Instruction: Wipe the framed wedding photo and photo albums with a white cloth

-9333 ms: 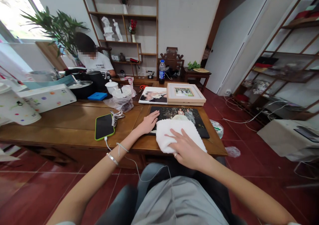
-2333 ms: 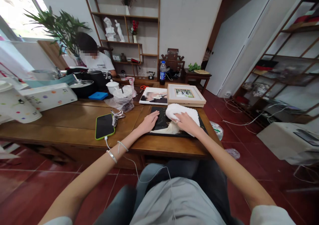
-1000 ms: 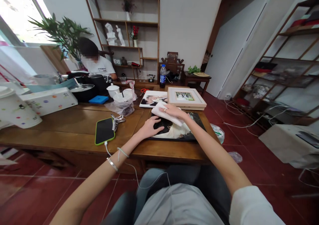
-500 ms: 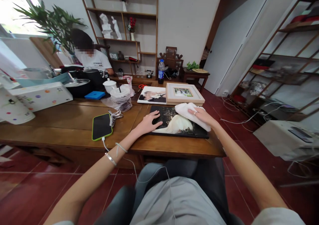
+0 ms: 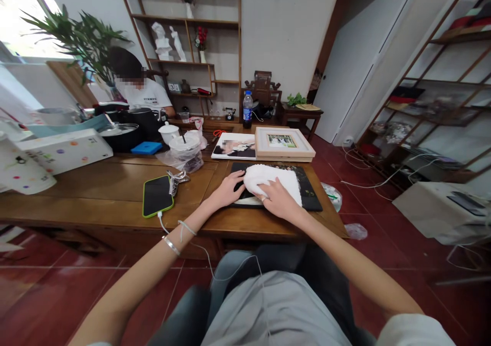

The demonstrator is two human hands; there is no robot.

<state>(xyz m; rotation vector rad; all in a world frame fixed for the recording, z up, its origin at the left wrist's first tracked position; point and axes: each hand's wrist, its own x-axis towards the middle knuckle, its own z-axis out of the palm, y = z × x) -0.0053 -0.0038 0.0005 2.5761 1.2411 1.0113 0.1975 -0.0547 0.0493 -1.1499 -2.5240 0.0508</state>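
Observation:
A dark photo print (image 5: 309, 190) lies flat at the near right end of the wooden table (image 5: 107, 192). My right hand (image 5: 279, 202) presses a white cloth (image 5: 268, 178) down on the middle of the print, fingers curled over the cloth's near edge. My left hand (image 5: 227, 188) rests flat on the print's left edge, fingers stretched out and holding it still. Most of the picture is hidden under the cloth.
A green-cased phone (image 5: 157, 195) on a cable and a metal clip (image 5: 174, 177) lie left of the print. Behind it are a framed photo (image 5: 283, 142), another print (image 5: 235, 146), a bagged bowl (image 5: 184, 149) and a water bottle (image 5: 247, 110). A person (image 5: 136, 88) sits at the far side.
My right hand has swept the cloth from the print's far right corner back to its middle and nearer to me. My left hand stays on the left edge.

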